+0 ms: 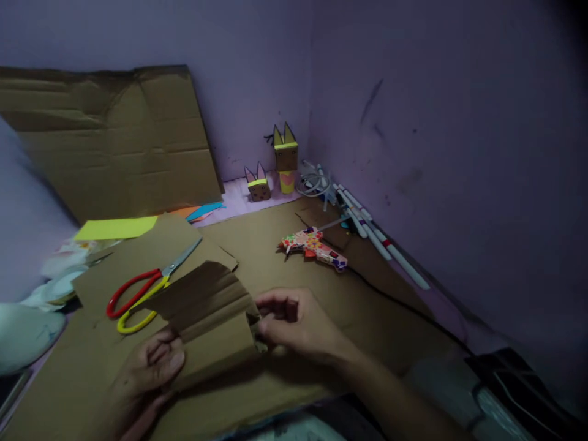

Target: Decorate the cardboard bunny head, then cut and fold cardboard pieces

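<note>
Nearest the camera: left hand [149, 367] under the lower left edge of a torn cardboard piece [206, 318], thumb on top, fingers curled beneath, gripping it. Right hand [294, 324] at the piece's right edge, fingers closed in a pinch on the ragged corner. The piece is held just above a large cardboard sheet [367, 294] that covers the floor; its upper part is creased and folded back toward the camera.

Just beyond, left of the held piece: scissors [147, 288] with one red and one yellow handle loop, blades shut, lying on a second cardboard flap [160, 245]. The held piece hides part of the yellow loop.

Further out, right of centre: a glue gun [315, 245] covered in a bright pattern, lying on its side, black cord [404, 303] trailing toward the near right.

Along the right wall: a row of white markers [376, 236]. Far left: a yellow paper sheet [114, 228], orange and blue sheets beside it.

In the corner: two small cardboard animal figures [275, 168] with pointed ears, one taller. A big creased cardboard panel [114, 141] leans on the back wall.
</note>
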{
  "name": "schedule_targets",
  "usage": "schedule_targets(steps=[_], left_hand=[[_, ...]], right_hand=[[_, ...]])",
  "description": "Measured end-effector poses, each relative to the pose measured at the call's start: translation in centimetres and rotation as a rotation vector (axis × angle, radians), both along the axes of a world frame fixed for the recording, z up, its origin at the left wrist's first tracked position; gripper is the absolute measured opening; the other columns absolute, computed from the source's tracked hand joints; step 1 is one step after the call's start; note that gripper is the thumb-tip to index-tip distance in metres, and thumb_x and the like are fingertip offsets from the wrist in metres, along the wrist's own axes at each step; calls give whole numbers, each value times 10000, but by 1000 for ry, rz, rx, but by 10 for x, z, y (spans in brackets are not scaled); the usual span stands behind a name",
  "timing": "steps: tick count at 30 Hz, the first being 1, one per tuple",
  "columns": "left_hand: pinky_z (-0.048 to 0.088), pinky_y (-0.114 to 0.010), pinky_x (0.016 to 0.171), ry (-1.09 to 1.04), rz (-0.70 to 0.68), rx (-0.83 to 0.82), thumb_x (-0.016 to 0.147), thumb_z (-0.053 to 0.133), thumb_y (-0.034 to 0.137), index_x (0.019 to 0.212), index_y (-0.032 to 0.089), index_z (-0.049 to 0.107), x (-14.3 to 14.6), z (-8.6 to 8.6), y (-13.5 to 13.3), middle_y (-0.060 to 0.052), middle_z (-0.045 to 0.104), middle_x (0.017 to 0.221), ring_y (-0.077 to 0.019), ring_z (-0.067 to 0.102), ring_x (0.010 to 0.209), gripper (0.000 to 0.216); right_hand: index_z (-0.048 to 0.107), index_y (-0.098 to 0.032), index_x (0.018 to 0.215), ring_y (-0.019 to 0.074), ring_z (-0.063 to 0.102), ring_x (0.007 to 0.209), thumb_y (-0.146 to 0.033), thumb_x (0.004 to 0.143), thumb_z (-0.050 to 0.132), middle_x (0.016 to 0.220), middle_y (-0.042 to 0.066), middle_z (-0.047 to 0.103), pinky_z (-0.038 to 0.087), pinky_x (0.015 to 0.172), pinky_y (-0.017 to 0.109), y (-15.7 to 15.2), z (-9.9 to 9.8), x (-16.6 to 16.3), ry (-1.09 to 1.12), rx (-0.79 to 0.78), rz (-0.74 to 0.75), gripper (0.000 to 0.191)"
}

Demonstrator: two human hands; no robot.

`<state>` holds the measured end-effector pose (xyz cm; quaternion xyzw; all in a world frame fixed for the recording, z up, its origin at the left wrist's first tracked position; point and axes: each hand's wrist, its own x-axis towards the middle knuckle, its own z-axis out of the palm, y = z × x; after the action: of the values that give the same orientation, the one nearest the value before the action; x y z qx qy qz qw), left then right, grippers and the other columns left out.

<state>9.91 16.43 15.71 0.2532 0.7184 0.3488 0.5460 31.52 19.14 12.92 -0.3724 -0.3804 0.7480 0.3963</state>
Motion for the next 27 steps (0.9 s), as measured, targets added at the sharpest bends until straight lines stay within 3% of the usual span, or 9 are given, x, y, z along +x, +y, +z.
schedule_targets(steps=[2,5,7,10,13,15,17,22,27], left_hand=[[436,-181,427,-19,-34,-14,443,827,236,757,219,581,3,-1,0,61,576,627,-119,534,539,399],[459,-185,471,17,-95,-15,458,833,233,829,211,587,10,-1,2,62,589,639,-109,532,527,446],[389,-160,399,47,-104,-6,518,819,280,890,210,599,15,0,2,56,604,667,-82,487,469,438],[361,-152,374,63,-101,-34,619,769,373,984,233,602,18,0,1,33,650,762,-91,523,498,425],[507,-187,589,94,-126,-3,652,745,412,1001,224,603,9,-4,-1,-13,689,889,-164,638,769,420],[513,-224,774,174,-139,72,659,743,409,1011,213,604,-2,-9,-2,-36,687,983,-199,628,930,426],[484,-241,855,262,-135,148,682,720,436,1049,226,594,-14,-14,0,-36,674,1038,-210,601,1011,442],[475,-209,564,238,-106,76,700,648,552,1125,280,562,-28,-11,23,-29,672,984,-223,612,937,512],[411,-267,524,476,-461,68,704,640,481,998,186,629,-20,-12,35,14,539,579,-197,554,597,416]], right_hand=[[724,-170,863,90,575,576,-143,641,597,701,-5,685,454,571,204,0,-4,-2,-98,76,-17,258],[705,-188,934,130,626,735,-91,665,528,839,7,702,487,736,267,0,-10,-2,-116,166,-51,337],[675,-201,993,143,637,847,-76,673,500,934,16,698,476,826,294,2,-12,0,-81,153,-66,385],[658,-199,966,151,644,853,-102,656,520,928,30,700,487,812,298,6,-15,3,-97,56,-130,353],[660,-189,916,163,644,825,-142,622,582,906,51,699,501,765,297,11,-17,5,-180,-30,-267,309],[665,-184,913,177,642,842,-197,624,635,925,71,696,500,761,304,14,-18,5,-230,-66,-326,291],[671,-175,915,184,642,853,-283,636,679,957,90,691,497,765,308,19,-17,7,-264,-89,-336,299],[637,-149,924,126,611,639,-442,657,696,761,52,676,487,574,236,38,-3,14,-367,-184,-244,401],[536,-155,1089,115,557,470,-410,750,609,609,11,638,429,398,199,51,6,9,-423,-330,-29,430]])
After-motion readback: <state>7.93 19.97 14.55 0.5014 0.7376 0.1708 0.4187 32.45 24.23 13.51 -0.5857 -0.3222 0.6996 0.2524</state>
